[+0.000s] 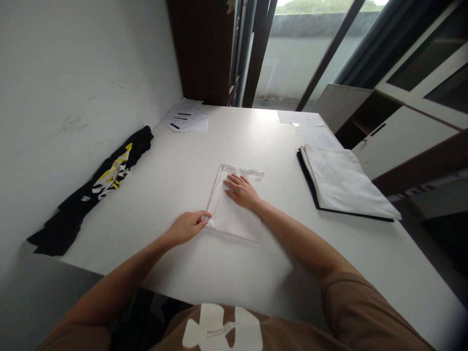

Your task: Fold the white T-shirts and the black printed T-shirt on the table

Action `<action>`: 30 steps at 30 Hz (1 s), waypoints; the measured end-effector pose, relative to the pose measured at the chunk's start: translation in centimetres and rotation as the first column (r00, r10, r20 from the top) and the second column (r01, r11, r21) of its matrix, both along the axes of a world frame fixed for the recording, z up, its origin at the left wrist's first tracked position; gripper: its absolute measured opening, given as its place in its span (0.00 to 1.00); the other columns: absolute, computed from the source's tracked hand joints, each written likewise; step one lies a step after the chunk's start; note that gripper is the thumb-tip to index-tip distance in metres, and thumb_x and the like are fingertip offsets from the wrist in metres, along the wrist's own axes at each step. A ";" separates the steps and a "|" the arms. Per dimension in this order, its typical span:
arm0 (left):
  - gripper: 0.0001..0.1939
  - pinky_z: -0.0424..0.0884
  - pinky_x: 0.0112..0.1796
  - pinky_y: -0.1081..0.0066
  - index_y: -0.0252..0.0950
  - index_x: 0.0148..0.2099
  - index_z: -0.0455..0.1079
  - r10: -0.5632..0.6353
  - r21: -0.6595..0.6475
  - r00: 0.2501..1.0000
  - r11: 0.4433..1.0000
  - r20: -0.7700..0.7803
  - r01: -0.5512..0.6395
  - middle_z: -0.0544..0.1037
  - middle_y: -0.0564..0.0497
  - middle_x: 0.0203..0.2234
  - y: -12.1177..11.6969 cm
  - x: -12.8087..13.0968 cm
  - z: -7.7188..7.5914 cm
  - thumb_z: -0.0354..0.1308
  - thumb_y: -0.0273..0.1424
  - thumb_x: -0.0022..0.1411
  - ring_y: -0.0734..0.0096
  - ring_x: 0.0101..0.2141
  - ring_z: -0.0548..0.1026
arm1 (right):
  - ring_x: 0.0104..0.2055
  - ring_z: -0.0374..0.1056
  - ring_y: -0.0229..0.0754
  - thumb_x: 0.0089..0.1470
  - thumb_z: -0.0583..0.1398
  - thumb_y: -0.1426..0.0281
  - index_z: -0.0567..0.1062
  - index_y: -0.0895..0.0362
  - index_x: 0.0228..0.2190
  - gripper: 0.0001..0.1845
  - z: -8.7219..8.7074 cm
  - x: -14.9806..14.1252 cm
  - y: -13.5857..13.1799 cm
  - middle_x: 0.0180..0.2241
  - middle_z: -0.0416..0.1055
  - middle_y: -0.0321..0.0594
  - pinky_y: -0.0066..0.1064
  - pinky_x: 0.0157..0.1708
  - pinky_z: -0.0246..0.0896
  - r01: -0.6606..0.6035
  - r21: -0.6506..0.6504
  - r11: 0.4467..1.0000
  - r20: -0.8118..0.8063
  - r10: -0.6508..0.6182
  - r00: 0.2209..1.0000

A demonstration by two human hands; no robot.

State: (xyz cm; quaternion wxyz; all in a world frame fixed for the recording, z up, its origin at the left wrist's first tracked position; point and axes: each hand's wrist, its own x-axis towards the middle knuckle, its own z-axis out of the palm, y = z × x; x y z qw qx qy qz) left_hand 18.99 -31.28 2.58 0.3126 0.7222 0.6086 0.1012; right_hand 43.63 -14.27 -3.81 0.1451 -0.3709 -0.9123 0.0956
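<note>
A white folded cloth (237,219), which looks like a garment, lies flat on the white table (175,170) in front of me. My left hand (187,226) pinches its near left corner between thumb and fingers. Spread flat on the upper middle of the cloth is my right hand (242,191), palm down with the fingers apart. Layered edges show along the cloth's left side. What lies under my right palm is hidden.
A folded white cloth on a black one (347,180) lies at the right. Along the left wall is a black garment with yellow and white print (109,175). Paper sheets (188,117) lie at the far left, and more sheets (303,122) at the far right edge.
</note>
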 end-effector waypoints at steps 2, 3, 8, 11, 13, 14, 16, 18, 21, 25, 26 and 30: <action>0.14 0.65 0.34 0.69 0.40 0.46 0.78 0.027 0.098 0.996 0.995 -0.081 -0.019 0.76 0.52 0.28 0.0 0.4 0.1 0.51 0.37 0.71 0.65 0.30 0.74 | 0.73 0.49 0.51 0.70 0.51 0.55 0.69 0.53 0.65 0.28 0.0 0.0 -0.2 0.70 0.57 0.46 0.50 0.71 0.41 0.004 0.003 1.000 -0.007 -0.004 1.000; 0.14 0.67 0.36 0.68 0.40 0.42 0.77 0.033 0.163 0.993 0.987 -0.116 -0.014 0.77 0.50 0.30 0.0 0.7 0.1 0.51 0.36 0.71 0.64 0.32 0.74 | 0.73 0.49 0.51 0.70 0.51 0.55 0.69 0.53 0.64 0.28 0.0 0.0 -0.3 0.70 0.56 0.46 0.50 0.71 0.41 0.006 0.005 1.000 -0.011 -0.006 1.000; 0.16 0.62 0.60 0.58 0.39 0.57 0.73 -0.251 0.373 0.945 0.873 -0.211 0.315 0.74 0.42 0.58 -0.1 1.7 -0.8 0.53 0.37 0.72 0.55 0.59 0.69 | 0.74 0.46 0.51 0.71 0.49 0.53 0.67 0.53 0.66 0.30 -0.3 0.3 -0.5 0.71 0.53 0.46 0.50 0.72 0.40 0.024 0.014 1.000 0.001 -0.024 1.000; 0.31 0.46 0.68 0.49 0.39 0.73 0.56 -0.425 0.306 0.853 0.804 -0.303 0.510 0.54 0.41 0.73 -1.0 1.6 -2.3 0.53 0.43 0.73 0.50 0.71 0.50 | 0.75 0.42 0.52 0.71 0.47 0.50 0.63 0.54 0.68 0.34 -0.7 1.0 0.4 0.73 0.49 0.47 0.50 0.72 0.38 0.044 0.011 0.999 0.049 -0.045 0.998; 0.36 0.42 0.68 0.47 0.39 0.76 0.47 -0.431 0.246 0.830 0.813 -0.354 0.527 0.44 0.40 0.75 -1.9 1.2 -3.2 0.50 0.47 0.74 0.49 0.73 0.42 | 0.75 0.40 0.52 0.71 0.44 0.49 0.59 0.54 0.70 0.36 -0.9 1.6 1.4 0.73 0.46 0.47 0.51 0.72 0.36 0.066 0.002 0.998 0.080 -0.066 0.995; 0.37 0.40 0.69 0.47 0.40 0.77 0.45 -0.418 0.228 0.828 0.824 -0.374 0.519 0.41 0.41 0.75 -2.4 1.0 -3.6 0.48 0.48 0.75 0.50 0.73 0.39 | 0.76 0.39 0.52 0.71 0.43 0.48 0.57 0.55 0.71 0.37 -1.0 2.0 2.0 0.73 0.45 0.46 0.51 0.72 0.36 0.079 -0.006 0.997 0.095 -0.078 0.992; 0.37 0.38 0.69 0.49 0.41 0.78 0.41 -0.394 0.210 0.825 0.838 -0.406 0.504 0.37 0.42 0.76 -3.3 0.3 -4.0 0.46 0.49 0.75 0.52 0.74 0.37 | 0.76 0.37 0.51 0.71 0.42 0.47 0.54 0.55 0.72 0.38 -1.2 2.9 3.2 0.74 0.43 0.45 0.51 0.72 0.35 0.115 -0.020 0.993 0.118 -0.112 0.987; 0.37 0.38 0.69 0.50 0.42 0.78 0.40 -0.383 0.204 0.820 0.842 -0.425 0.499 0.37 0.43 0.76 -3.9 -0.3 -3.9 0.45 0.49 0.75 0.54 0.74 0.37 | 0.76 0.36 0.51 0.70 0.41 0.47 0.53 0.55 0.72 0.39 -1.4 3.8 4.2 0.74 0.42 0.45 0.50 0.73 0.34 0.161 -0.030 0.986 0.134 -0.156 0.979; 0.37 0.38 0.70 0.48 0.41 0.77 0.45 -0.387 0.228 0.815 0.827 -0.431 0.513 0.42 0.44 0.75 -3.9 -0.4 -3.2 0.47 0.49 0.75 0.53 0.74 0.39 | 0.76 0.37 0.52 0.71 0.41 0.47 0.54 0.57 0.72 0.40 -1.6 4.8 4.6 0.74 0.43 0.47 0.50 0.73 0.34 0.238 -0.018 0.971 0.135 -0.233 0.963; 0.27 0.37 0.70 0.44 0.39 0.71 0.60 -0.378 0.359 0.839 0.777 -0.391 0.517 0.53 0.43 0.73 -2.0 2.0 -1.7 0.48 0.42 0.75 0.52 0.73 0.46 | 0.76 0.38 0.50 0.71 0.40 0.49 0.56 0.57 0.71 0.38 -1.5 5.8 3.1 0.74 0.45 0.47 0.48 0.73 0.36 0.252 0.005 0.968 0.109 -0.251 0.962; 0.26 0.39 0.70 0.45 0.38 0.71 0.61 -0.404 0.382 0.837 0.756 -0.368 0.532 0.54 0.42 0.73 -1.2 3.1 -1.5 0.48 0.40 0.75 0.52 0.72 0.49 | 0.76 0.38 0.50 0.71 0.41 0.49 0.56 0.57 0.71 0.38 -1.5 6.2 2.7 0.74 0.44 0.46 0.48 0.73 0.36 0.242 0.006 0.970 0.106 -0.241 0.965; 0.28 0.46 0.69 0.49 0.37 0.72 0.58 -0.611 0.372 0.728 0.626 -0.311 0.685 0.55 0.42 0.72 1.5 8.0 -1.5 0.50 0.41 0.74 0.54 0.72 0.51 | 0.76 0.38 0.49 0.72 0.42 0.50 0.56 0.53 0.71 0.35 -1.4 8.5 1.7 0.74 0.42 0.43 0.48 0.72 0.37 0.237 -0.012 0.971 0.123 -0.234 0.964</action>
